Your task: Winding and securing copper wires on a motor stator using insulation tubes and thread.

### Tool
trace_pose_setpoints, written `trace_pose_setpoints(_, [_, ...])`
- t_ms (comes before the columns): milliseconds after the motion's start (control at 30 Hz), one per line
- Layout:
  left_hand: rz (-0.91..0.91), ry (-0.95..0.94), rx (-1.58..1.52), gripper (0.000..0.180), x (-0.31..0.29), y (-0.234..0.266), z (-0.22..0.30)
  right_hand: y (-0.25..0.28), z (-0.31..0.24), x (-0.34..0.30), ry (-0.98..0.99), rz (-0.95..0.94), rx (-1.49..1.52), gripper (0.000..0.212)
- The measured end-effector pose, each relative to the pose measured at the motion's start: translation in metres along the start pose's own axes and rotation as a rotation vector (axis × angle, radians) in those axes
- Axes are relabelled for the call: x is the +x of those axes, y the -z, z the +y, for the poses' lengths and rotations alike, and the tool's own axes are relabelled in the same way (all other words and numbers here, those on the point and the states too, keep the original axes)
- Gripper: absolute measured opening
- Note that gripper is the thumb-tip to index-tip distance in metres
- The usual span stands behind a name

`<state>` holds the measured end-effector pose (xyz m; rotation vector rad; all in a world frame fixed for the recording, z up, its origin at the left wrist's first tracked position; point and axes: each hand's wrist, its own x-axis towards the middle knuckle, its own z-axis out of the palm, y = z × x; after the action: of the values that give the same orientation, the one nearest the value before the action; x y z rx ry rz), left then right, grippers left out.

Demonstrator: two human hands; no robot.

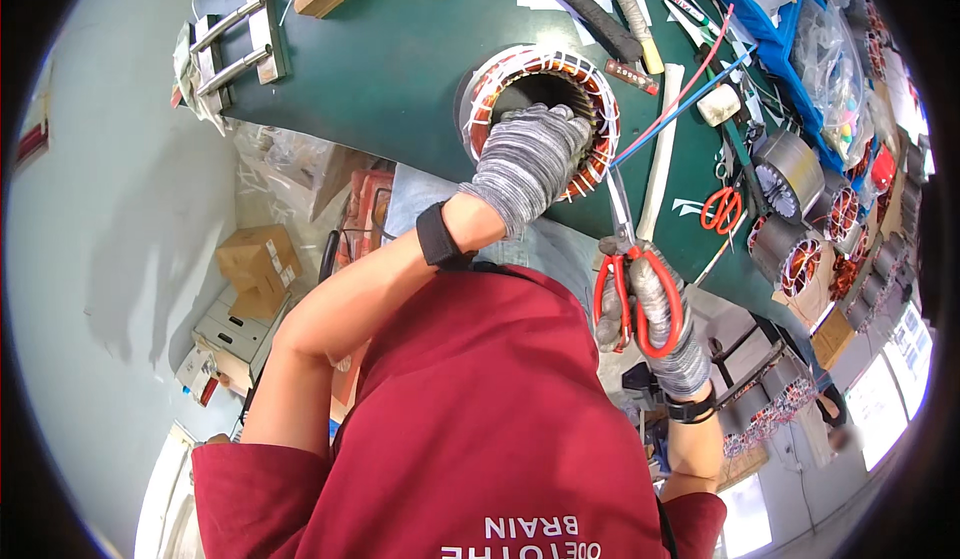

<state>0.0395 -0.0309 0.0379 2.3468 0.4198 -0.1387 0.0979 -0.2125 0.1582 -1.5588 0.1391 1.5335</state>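
Observation:
A motor stator [606, 99] stands on the green table, its ring of copper windings laced with white cord. My left hand [535, 154], in a grey knit glove, lies over the near side of the stator. Its fingers curl into the bore, where the tips are hidden. To the right, my gloved right hand [655, 304] is closed on red-handled scissors [622, 224]. Their blades point away from me, toward the stator's right edge. From that edge a pink lead wire [693, 81] and a blue lead wire [690, 101] run out to the upper right.
A metal fixture with two rods [240, 44] sits at the far left of the table [380, 69]. Orange-handled scissors [722, 209], a white tube [662, 159] and a mallet [718, 106] lie at right. Further stators [790, 174] crowd beyond, beside a blue tray [755, 19].

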Motion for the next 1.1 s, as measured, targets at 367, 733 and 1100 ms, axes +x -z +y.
trace_pose_setpoints(367, [-0.033, -0.008, -0.002, 0.014, 0.000, 0.013, 0.008, -0.020, -0.077, 0.021, -0.414, 0.130, -0.019, 0.040])
trace_pose_setpoints(733, [-0.206, -0.013, -0.157, 0.019, 0.005, 0.016, 0.006, -0.045, -0.109, 0.042, -0.543, 0.181, 0.012, 0.036])
trace_pose_setpoints(1100, [-0.114, 0.009, -0.098, 0.025, 0.002, 0.006, 0.007, -0.056, -0.119, 0.045, -0.602, 0.281, 0.068, 0.035])
